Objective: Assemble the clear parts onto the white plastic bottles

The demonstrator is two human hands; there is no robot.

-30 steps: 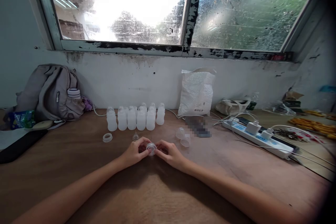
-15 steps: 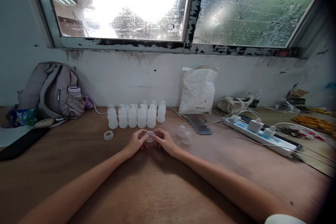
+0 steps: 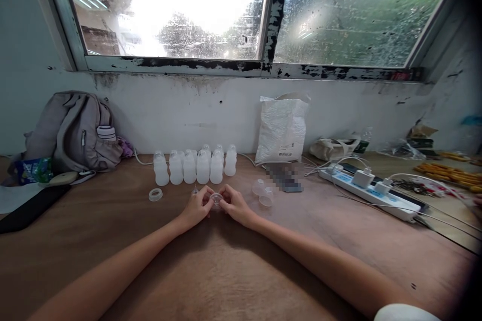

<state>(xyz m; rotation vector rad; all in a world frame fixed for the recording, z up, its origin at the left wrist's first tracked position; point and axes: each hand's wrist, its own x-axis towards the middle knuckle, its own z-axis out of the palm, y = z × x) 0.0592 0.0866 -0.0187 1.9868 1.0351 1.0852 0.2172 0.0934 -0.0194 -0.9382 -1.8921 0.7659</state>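
Observation:
Between my two hands is a small clear ring [image 3: 216, 199], pinched from both sides just above the brown table [image 3: 211, 271]. My left hand [image 3: 198, 205] has its fingers closed on the ring's left edge. My right hand [image 3: 234, 204] grips its right edge. Behind them stand several frosted white bottles [image 3: 203, 168] in a group. Another translucent ring [image 3: 155, 194] lies to the left of my left hand. To the right of my right hand are clear domed caps [image 3: 265, 197].
A grey backpack [image 3: 79, 130] leans on the wall at left, near a black phone-like slab [image 3: 33, 206]. A white plastic bag [image 3: 282, 130] stands against the wall. At right lies a power strip [image 3: 376, 195] with cables.
My fingers have shifted around the ring, with the thumbs now closer in and the ring tilted differently. The view has moved slightly.

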